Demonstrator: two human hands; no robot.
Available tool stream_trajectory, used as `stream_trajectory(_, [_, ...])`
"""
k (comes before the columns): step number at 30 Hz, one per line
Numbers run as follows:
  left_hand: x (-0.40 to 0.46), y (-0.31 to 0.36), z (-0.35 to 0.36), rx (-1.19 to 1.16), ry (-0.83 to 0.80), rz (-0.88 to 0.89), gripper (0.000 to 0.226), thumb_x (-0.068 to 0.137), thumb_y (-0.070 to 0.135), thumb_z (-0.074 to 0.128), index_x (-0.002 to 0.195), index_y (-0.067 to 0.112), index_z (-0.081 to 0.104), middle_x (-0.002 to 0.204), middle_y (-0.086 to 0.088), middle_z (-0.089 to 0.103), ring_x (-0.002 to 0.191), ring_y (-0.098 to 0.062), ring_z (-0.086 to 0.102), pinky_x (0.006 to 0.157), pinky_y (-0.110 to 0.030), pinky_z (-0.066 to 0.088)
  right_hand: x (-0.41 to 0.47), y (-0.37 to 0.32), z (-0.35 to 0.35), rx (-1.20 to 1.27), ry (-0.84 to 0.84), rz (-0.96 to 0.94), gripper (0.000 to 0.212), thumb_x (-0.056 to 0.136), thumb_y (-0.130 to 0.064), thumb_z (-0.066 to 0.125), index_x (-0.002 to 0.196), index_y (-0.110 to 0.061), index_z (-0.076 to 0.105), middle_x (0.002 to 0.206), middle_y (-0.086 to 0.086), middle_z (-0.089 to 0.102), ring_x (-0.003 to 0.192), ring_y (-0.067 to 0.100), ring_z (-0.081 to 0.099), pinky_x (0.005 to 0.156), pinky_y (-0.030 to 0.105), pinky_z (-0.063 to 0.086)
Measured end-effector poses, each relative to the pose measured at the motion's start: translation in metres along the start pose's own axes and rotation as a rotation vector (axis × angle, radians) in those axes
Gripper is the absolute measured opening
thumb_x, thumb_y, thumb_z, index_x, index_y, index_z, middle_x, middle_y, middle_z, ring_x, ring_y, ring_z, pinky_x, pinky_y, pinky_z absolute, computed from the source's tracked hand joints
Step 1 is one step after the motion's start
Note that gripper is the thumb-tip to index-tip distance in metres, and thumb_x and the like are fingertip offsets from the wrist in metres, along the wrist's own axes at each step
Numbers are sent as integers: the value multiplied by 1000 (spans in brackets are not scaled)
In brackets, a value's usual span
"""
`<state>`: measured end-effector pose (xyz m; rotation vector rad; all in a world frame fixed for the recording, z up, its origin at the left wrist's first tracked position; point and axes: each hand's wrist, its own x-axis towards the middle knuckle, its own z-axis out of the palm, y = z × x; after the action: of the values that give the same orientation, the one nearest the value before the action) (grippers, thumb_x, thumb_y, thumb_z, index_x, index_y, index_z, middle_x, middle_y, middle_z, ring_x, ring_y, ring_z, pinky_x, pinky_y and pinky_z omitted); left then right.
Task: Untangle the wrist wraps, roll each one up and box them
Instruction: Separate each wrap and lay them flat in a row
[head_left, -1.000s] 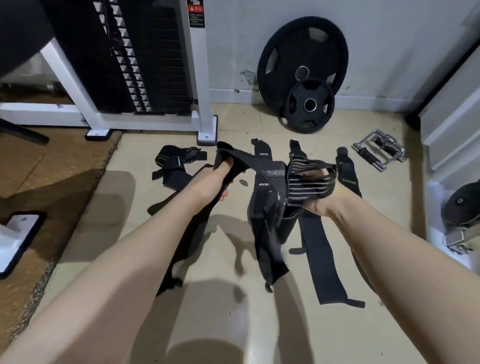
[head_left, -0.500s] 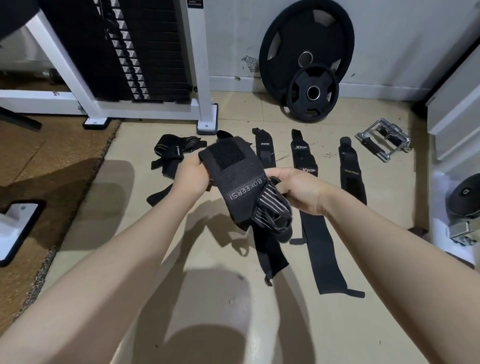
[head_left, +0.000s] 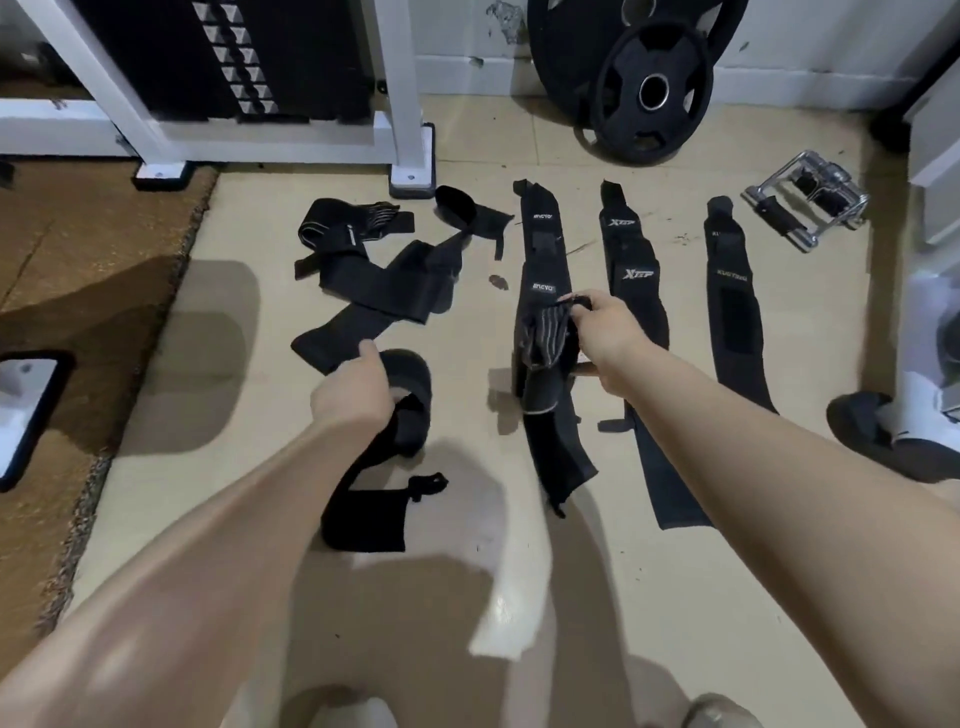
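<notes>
Black wrist wraps lie on the cream floor. My left hand (head_left: 353, 389) holds one end of a plain black wrap (head_left: 374, 488) that curls down to the floor below my wrist. My right hand (head_left: 602, 327) pinches the thumb loop of a grey-striped wrap (head_left: 545, 343), which hangs down onto a long wrap (head_left: 543, 260) laid straight. Two more straight wraps (head_left: 631, 270) (head_left: 732, 291) lie to the right. A tangled heap of wraps (head_left: 374, 270) sits at the left. No box is in view.
A white weight-stack frame (head_left: 410, 104) stands at the back left, beside a brown mat (head_left: 78, 291). Two black weight plates (head_left: 649, 88) lean on the wall. A chrome cable handle (head_left: 810, 202) lies at the right, near white furniture (head_left: 935, 322).
My hands have pulled apart and dropped toward the floor. The bundle they held together is now two wraps, one in each hand. The camera has tilted down.
</notes>
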<state>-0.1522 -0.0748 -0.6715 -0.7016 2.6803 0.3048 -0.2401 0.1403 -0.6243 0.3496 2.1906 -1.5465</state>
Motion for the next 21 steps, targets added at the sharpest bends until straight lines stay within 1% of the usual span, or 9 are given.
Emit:
stream_trajectory(3, [10, 22, 27, -302, -228, 53, 99, 87, 24, 63, 151, 16, -12, 134, -9, 50, 115, -31, 54, 89, -40, 47, 8, 0, -2, 130, -24, 77, 27, 103, -10, 26, 107, -13, 53, 93, 7, 60, 77, 18, 59, 54, 29, 55])
stream_trajectory(5, [10, 46, 34, -543, -406, 264, 118, 76, 35, 77, 152, 19, -11, 140, 6, 40, 125, -20, 45, 101, -33, 41, 17, -4, -1, 292, -45, 137, 30, 102, -7, 26, 112, -9, 54, 104, 14, 64, 85, 24, 64, 63, 35, 59])
stream_trajectory(7, [6, 72, 36, -582, -453, 410, 97, 73, 43, 79, 150, 17, 25, 131, 11, 45, 118, -10, 46, 93, -23, 38, 26, -7, 2, 508, -125, 197, 32, 102, -6, 26, 120, -4, 52, 112, 20, 64, 94, 30, 66, 72, 43, 59])
stream_trajectory(9, [6, 92, 42, -687, -362, 404, 54, 78, 46, 72, 124, 22, 57, 116, 8, 60, 107, -10, 55, 88, -23, 41, 30, -10, 8, 630, -281, 220, 31, 104, -12, 29, 122, -1, 51, 112, 21, 64, 93, 29, 67, 73, 42, 59])
stream_trajectory(12, [17, 105, 38, -1111, -192, 157, 31, 96, 34, 52, 121, 17, 61, 112, 3, 63, 103, -15, 57, 92, -28, 44, 50, -1, 9, 645, -423, 215, 41, 104, -33, 30, 122, -5, 54, 107, 15, 66, 91, 23, 68, 79, 34, 57])
stream_trajectory(15, [45, 99, 41, -1466, -139, -38, 36, 101, 7, 38, 135, -3, 44, 124, -12, 56, 112, -28, 55, 92, -33, 49, 76, 33, -2, 370, -194, 132, 41, 104, -37, 27, 102, -12, 60, 94, 6, 65, 84, 20, 63, 77, 27, 51])
stream_trajectory(17, [61, 91, 41, -1740, -222, -184, 42, 103, 6, 25, 143, -1, 33, 140, -15, 46, 128, -29, 46, 97, -35, 46, 90, 76, -4, 22, -47, 37, 22, 100, -12, 38, 97, -10, 60, 92, 2, 60, 87, 20, 55, 74, 24, 43])
stream_trajectory(19, [73, 85, 40, -2016, -301, -349, 45, 104, 12, 20, 147, 4, 29, 150, -15, 36, 140, -31, 33, 111, -42, 31, 103, 115, 0, -357, -137, -114, 35, 88, 11, 37, 105, -7, 61, 109, 5, 56, 106, 21, 51, 88, 23, 37])
stream_trajectory(21, [81, 79, 44, -2078, -305, -435, 43, 104, 13, 25, 145, 4, 34, 149, -16, 39, 139, -34, 35, 114, -44, 28, 114, 138, 8, -631, -352, -199, 50, 83, 16, 36, 127, -3, 50, 143, 14, 39, 133, 28, 38, 107, 31, 31])
